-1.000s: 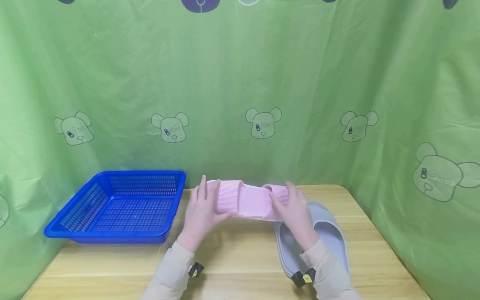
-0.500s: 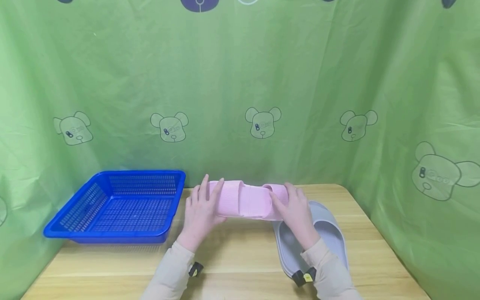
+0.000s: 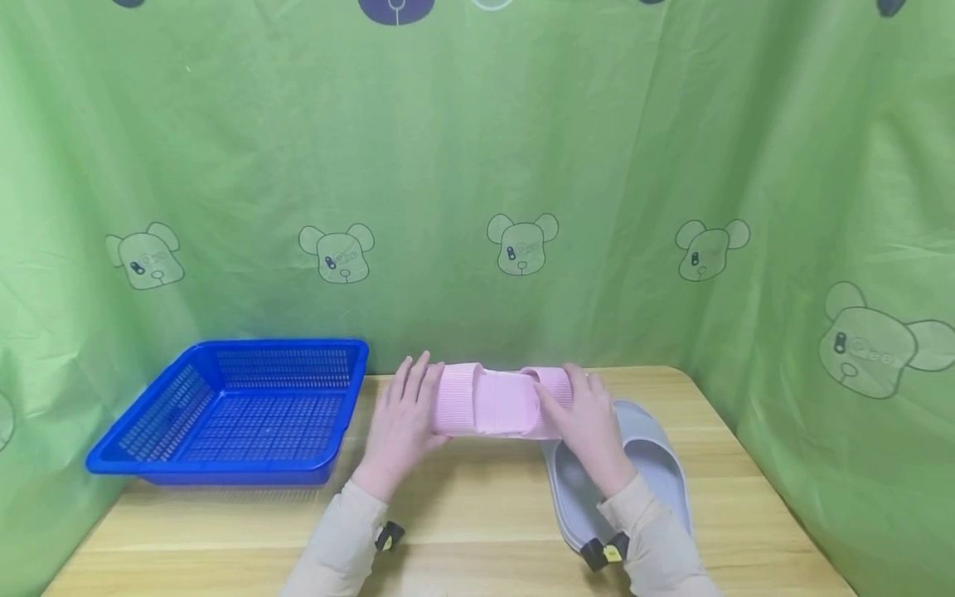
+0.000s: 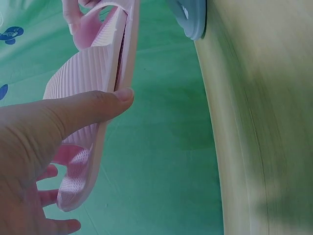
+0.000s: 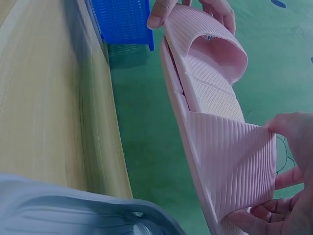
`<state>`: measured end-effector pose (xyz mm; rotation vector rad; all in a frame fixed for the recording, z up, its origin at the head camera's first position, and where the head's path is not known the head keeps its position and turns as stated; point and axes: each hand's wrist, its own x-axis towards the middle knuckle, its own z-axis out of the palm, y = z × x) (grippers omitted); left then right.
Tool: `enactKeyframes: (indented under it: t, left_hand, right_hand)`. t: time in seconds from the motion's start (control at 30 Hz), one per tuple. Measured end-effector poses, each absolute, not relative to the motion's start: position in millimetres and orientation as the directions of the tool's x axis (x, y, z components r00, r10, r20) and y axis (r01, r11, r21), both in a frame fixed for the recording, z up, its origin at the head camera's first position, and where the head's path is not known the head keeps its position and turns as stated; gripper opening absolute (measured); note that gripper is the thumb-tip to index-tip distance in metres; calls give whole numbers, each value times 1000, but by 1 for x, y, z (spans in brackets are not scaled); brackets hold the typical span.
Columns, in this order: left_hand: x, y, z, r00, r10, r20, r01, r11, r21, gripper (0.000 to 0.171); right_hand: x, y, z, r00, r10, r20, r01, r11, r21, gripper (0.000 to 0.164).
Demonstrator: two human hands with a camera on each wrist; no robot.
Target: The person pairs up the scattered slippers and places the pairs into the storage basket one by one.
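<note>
A pair of pink slippers [image 3: 503, 404] with ribbed straps is held sideways over the back of the table, pressed together with the straps at opposite ends. My left hand [image 3: 403, 419] grips the left end, its thumb [image 4: 105, 105] along the sole edges in the left wrist view. On the other end, my right hand [image 3: 594, 427] pinches the ribbed strap [image 5: 234, 161], fingers tucked at its edge in the right wrist view. A narrow gap runs between the two soles there. Below my right forearm lies a grey slipper [image 3: 658, 464], partly hidden by the sleeve.
A blue plastic basket [image 3: 261, 478] with mesh walls stands on the left of the wooden table [image 3: 477, 531]. Green curtain [image 3: 433, 149] with bear prints surrounds the back and sides. The table's back edge runs just behind the pink slippers.
My left thumb has moved from the front of the slippers to underneath, and the left fingers have drawn closer together. The left end sits slightly lower. My right hand stays almost still.
</note>
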<state>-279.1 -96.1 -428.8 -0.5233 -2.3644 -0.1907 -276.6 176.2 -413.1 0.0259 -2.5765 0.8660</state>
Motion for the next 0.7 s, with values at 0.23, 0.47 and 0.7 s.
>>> enactKeyframes:
  t: [0.23,0.47,0.7]
  left_hand:
    - [-279,-94,-428,-682,336,649,438,899,-6,113]
    - [-279,-93,-428,-676,332,658,440,898,-2,113]
    - [-279,-92,-430,-613,339,713,457,889,-29,109]
  right_hand:
    - [-276,174,-413,-914,104,392,-151,810,-567,75]
    - [-278,173,-416,-900,90,427,-185,808,-560,74]
    - [-276,173,-416,-893,86,442,-200,805,-559,72]
